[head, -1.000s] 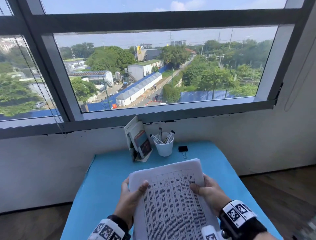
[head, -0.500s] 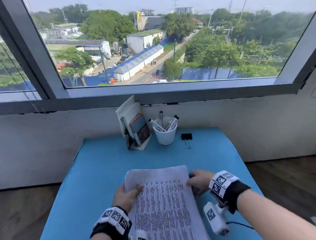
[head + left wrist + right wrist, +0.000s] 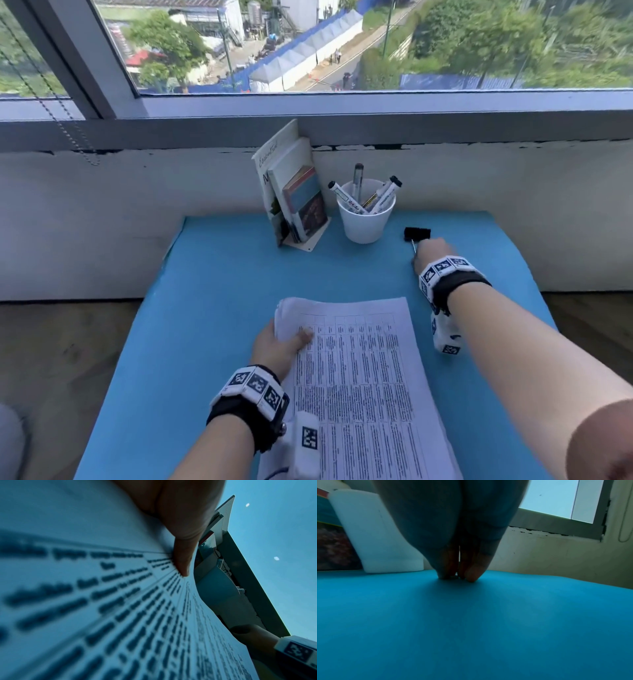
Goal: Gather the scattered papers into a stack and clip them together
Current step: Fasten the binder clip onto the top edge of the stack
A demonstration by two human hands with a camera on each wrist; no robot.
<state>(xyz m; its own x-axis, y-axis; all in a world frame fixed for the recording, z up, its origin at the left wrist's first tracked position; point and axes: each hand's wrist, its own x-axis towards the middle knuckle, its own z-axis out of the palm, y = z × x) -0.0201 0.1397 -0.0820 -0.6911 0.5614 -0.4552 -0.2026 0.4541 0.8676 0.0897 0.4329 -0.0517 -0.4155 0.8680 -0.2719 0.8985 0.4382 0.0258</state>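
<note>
Daylight is coming in through a wide window (image 3: 342, 44) with a grey frame (image 3: 308, 126), looking down on trees, a road and white-roofed sheds behind a blue fence. A bead cord (image 3: 51, 113) is hanging at the left pane. Below the sill a white wall (image 3: 102, 222) is showing cracked, flaking paint along its top edge. A blue surface (image 3: 219, 308) is standing against that wall, with brown wood floor (image 3: 68, 359) lying on either side. At the back of the surface a stand of booklets (image 3: 294, 192) is leaning beside a white cup (image 3: 365, 222) holding markers.
</note>
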